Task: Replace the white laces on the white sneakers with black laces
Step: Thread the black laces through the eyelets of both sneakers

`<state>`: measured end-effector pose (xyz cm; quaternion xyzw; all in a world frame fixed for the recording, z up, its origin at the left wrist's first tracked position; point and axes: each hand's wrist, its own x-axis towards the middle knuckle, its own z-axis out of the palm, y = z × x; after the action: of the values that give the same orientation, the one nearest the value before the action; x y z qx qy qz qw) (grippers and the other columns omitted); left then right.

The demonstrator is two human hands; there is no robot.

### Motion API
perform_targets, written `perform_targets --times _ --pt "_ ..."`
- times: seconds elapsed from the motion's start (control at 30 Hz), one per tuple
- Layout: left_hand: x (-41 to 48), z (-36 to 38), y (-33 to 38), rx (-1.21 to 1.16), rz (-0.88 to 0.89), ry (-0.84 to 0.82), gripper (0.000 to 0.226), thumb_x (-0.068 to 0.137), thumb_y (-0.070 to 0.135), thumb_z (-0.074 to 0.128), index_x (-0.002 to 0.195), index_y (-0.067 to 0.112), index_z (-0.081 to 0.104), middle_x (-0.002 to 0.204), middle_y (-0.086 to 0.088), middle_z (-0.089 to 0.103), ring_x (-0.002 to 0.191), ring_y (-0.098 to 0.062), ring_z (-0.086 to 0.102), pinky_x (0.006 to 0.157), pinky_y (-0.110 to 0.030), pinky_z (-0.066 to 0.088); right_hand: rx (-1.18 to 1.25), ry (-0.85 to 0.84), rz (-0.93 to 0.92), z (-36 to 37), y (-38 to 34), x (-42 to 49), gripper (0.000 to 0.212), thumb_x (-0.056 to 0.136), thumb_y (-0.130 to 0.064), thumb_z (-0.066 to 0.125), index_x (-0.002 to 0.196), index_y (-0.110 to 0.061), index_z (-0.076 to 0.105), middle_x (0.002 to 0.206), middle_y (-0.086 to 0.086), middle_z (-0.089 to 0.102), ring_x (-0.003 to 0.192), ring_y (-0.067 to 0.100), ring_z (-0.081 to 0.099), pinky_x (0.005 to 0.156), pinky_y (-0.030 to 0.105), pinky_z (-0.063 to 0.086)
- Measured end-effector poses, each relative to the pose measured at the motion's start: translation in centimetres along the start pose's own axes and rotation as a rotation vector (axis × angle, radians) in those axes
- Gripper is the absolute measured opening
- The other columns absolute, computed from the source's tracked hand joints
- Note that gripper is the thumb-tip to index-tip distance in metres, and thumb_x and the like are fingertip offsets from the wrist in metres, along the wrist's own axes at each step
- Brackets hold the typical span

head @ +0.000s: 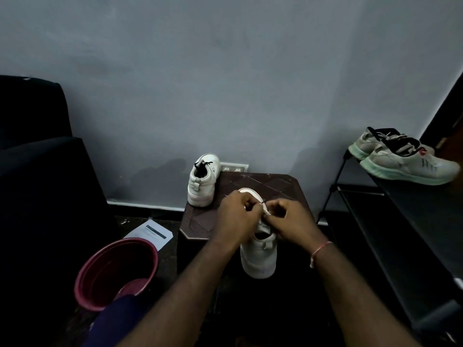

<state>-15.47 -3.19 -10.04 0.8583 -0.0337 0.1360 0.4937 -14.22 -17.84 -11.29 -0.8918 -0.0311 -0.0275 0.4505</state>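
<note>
Both hands are curled and drawn close together. The left hand [238, 216] and right hand [288, 221] pinch a thin black lace [263, 202] between their fingertips, probably to feed it through an eyelet. Under them the near sneaker [259, 256] stands heel toward the person on the dark patterned counter [263, 182], which keeps its smooth white upper steady. The second sneaker [203, 181] sits at the counter's far left corner, a black lace showing at its collar. A round red bucket [117, 271] stands on the floor.
</note>
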Motion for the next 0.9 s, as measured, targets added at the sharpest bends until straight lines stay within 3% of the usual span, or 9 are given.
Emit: perform_targets --times 0.13,0.23,0.33,0.4,0.63,0.9 --pt "-1.3 2.0 0.2 0.249 0.043 0.009 0.014 0.084 0.031 0.057 0.085 0.018 0.064 0.098 -0.002 0.050 0.085 -0.026 0.059 0.075 -0.038 0.049 0.027 0.221 -0.078 0.9 0.5 -1.7 0.007 0.087 -0.023 0.068 0.084 -0.020 0.074 0.076 -0.013 0.070 0.066 -0.010 0.060 0.060 0.002 0.040" --pt "-1.5 2.3 0.3 0.305 0.001 0.021 0.017 0.085 0.032 0.056 0.088 0.017 0.062 0.103 -0.005 0.049 0.088 -0.030 0.059 0.076 -0.039 0.048 0.334 0.307 -0.039 2.2 0.9 -2.0 0.012 0.089 -0.011 0.064 0.084 -0.019 0.072 0.074 -0.012 0.070 0.067 -0.002 0.063 0.062 0.008 0.045" --pt "-1.3 2.4 0.7 0.290 -0.003 0.013 0.017 0.085 0.035 0.057 0.088 0.018 0.061 0.103 -0.003 0.049 0.089 -0.029 0.059 0.075 -0.037 0.048 0.546 0.339 0.051 3.3 1.4 -1.7 0.016 0.090 -0.010 0.061 0.083 -0.018 0.074 0.080 -0.001 0.074 0.078 0.012 0.069 0.072 0.029 0.056" --pt "-1.1 2.4 0.8 0.288 -0.010 -0.006 0.018 0.085 0.036 0.057 0.087 0.018 0.061 0.103 -0.004 0.049 0.090 -0.030 0.059 0.077 -0.037 0.048 0.605 0.337 0.078 3.5 1.6 -1.7 0.017 0.090 -0.011 0.062 0.084 -0.020 0.074 0.084 -0.001 0.075 0.081 0.015 0.071 0.076 0.034 0.057" --pt "-0.6 3.0 1.1 0.321 -0.047 -0.005 0.014 0.084 0.035 0.056 0.084 0.022 0.059 0.103 -0.002 0.049 0.092 -0.028 0.058 0.076 -0.037 0.048 0.629 0.307 0.044 3.3 1.7 -1.7 0.020 0.093 -0.007 0.056 0.096 -0.020 0.071 0.090 0.001 0.074 0.083 0.013 0.070 0.073 0.030 0.055" --pt "-0.5 2.7 0.8 0.372 -0.029 -0.022 0.015 0.085 0.034 0.054 0.087 0.019 0.058 0.105 -0.004 0.049 0.092 -0.031 0.058 0.076 -0.038 0.048 0.607 0.307 -0.036 3.6 1.4 -2.2 0.018 0.094 -0.011 0.058 0.092 -0.025 0.070 0.089 -0.006 0.074 0.083 0.005 0.069 0.071 0.020 0.052"
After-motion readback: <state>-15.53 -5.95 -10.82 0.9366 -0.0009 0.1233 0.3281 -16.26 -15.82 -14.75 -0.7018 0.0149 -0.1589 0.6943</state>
